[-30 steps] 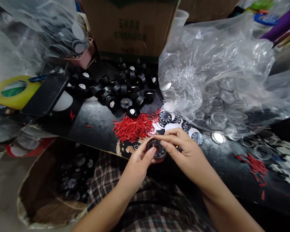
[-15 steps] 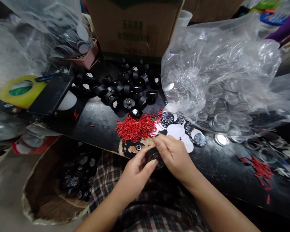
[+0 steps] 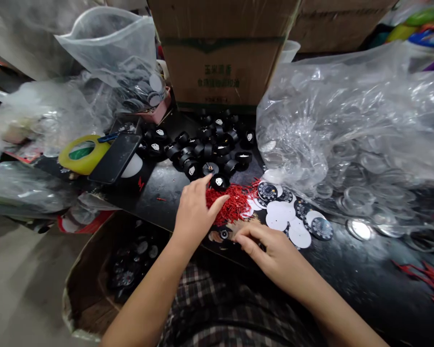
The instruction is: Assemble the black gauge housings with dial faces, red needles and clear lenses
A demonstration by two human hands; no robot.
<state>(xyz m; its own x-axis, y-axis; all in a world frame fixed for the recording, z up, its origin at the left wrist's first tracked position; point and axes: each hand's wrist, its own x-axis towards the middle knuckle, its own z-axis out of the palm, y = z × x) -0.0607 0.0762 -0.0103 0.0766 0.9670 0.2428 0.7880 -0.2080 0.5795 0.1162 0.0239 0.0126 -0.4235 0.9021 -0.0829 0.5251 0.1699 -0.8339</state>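
My left hand [image 3: 194, 212] reaches forward over a heap of small red pointer needles [image 3: 235, 205]. Its fingers are spread and hold nothing, and the index tip is close to a black round housing [image 3: 219, 182] at the front of a pile of such housings [image 3: 206, 147]. My right hand [image 3: 271, 253] rests at the table's near edge with its fingers stretched leftward and loosely apart; nothing shows in it. Just right of the needles lie printed round dial faces [image 3: 289, 219], some white side up.
A big clear bag of transparent round lenses [image 3: 347, 140] fills the right. A cardboard box [image 3: 220, 53] stands behind the housings. A phone [image 3: 115, 157] and a yellow tape roll [image 3: 81, 153] lie at left. An open carton of assembled dials [image 3: 130, 260] sits below the table edge.
The round dial part that both hands held is gone from them. My left hand has moved forward to the needles and housings. The view has tilted upward.
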